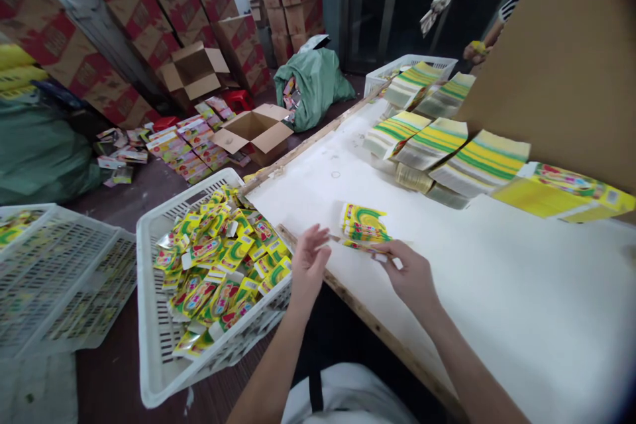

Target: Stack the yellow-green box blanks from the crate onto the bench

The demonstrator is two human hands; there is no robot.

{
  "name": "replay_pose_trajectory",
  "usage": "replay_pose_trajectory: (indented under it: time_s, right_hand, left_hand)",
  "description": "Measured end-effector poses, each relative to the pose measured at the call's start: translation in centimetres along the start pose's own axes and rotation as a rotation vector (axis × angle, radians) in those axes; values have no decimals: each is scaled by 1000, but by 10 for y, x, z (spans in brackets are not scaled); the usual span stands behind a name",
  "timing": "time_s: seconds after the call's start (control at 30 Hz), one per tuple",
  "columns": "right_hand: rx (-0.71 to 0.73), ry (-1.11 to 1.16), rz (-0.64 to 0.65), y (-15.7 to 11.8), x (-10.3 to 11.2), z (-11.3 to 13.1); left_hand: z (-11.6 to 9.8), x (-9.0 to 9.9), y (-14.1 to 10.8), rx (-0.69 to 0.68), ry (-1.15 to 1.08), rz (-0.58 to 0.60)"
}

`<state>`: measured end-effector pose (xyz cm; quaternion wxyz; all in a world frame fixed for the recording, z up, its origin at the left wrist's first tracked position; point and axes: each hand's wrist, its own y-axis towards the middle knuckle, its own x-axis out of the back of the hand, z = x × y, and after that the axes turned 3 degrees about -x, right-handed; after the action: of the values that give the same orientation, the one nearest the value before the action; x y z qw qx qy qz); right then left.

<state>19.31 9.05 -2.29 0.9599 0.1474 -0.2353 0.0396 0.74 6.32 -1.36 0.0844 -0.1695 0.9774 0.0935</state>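
Observation:
Over the table's near edge, my right hand [410, 273] pinches one end of a thin, flat yellow-green carton [358, 247]. My left hand [309, 262] is beside the carton's other end, its fingers curved and apart with nothing visible in them. Just beyond the held carton, a small group of similar yellow-green cartons [365, 222] lies on the white tabletop [318, 179]. Left of my left hand stands a white plastic crate [142, 318], heaped with small yellow, green and red cartons [218, 265].
Stacks of flat cartons [479, 162] line the table's right side beside a large cardboard sheet [556, 66]. Another person's hand [477, 52] shows behind it. Open cardboard boxes [253, 132], a green sack [322, 86] and more crates [89, 278] stand on the floor.

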Motion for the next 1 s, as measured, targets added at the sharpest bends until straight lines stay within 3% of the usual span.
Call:
replay_pose_trajectory:
  time_s: [0.07,0.13,0.2,0.27,0.37,0.4,0.5,0.6,0.7,0.8,0.87,1.0]
  right_hand:
    - [151,-237,-20,2,8,2]
    - [284,-336,81,1,11,9]
    - [388,-322,180,-2,9,16]
    - [382,-260,109,-7,2,21]
    - [106,5,-178,-12,-11,22]
    - [-13,153,-211,-14,-15,21]
    - [-319,580,-29,-15,-23,20]
    - [-482,783,246,-14,-24,23]
    - [-495,814,375,-14,-23,23]
    - [-448,691,314,-16,-22,19]
    - [-346,552,295,-19,-22,18]
    - [-18,205,402,-23,-18,23]
  left_hand:
    - [-19,4,4,-167,172,93]
    - [-33,4,5,-224,378,275]
    - [-38,0,3,-156,537,476]
    - [-31,-4,-2,-53,612,581]
    - [-15,-10,-11,7,665,549]
    - [-11,-11,-14,1,678,516]
    - [-4,-15,-22,-40,686,510]
    - [-4,-19,-26,-106,668,602]
    - [-6,-19,-26,-135,690,641]
    - [-6,-15,-23,-120,715,630]
    - [-3,-13,-20,-104,696,646]
    - [7,-13,-18,-156,672,674]
